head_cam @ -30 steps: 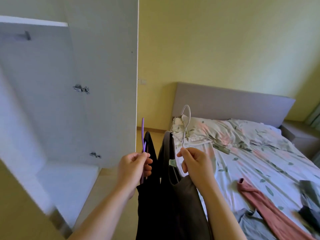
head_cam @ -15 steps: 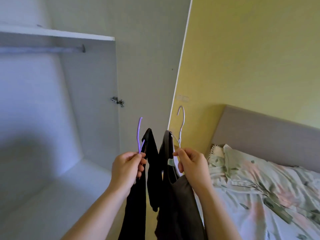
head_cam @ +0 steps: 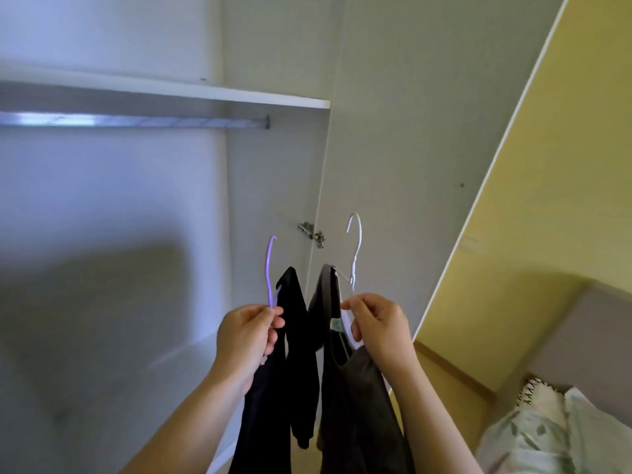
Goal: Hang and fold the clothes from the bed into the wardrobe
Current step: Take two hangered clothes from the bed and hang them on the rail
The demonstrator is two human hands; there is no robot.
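My left hand (head_cam: 248, 340) pinches the neck of a purple hanger (head_cam: 269, 268) that carries a black garment (head_cam: 294, 364). Beside it, my right hand (head_cam: 379, 328) pinches the neck of a white hanger (head_cam: 355, 249) with a dark grey garment (head_cam: 359, 398) on it. Both hooks point upward, in front of the open wardrobe. The wardrobe's metal rail (head_cam: 136, 120) runs above and to the left of the hangers, under a white shelf (head_cam: 239, 95), with nothing hung on it in view.
The open wardrobe door (head_cam: 410, 148) stands just behind the hangers, with a hinge (head_cam: 311, 231) at its edge. A yellow wall (head_cam: 547, 165) is to the right. The bed's grey headboard (head_cam: 588, 323) and a floral pillow (head_cam: 547, 436) show at the lower right.
The view has swung left and upward from the bed to the wardrobe interior; the rail and shelf now show. Both hands keep their grip on the hangers.
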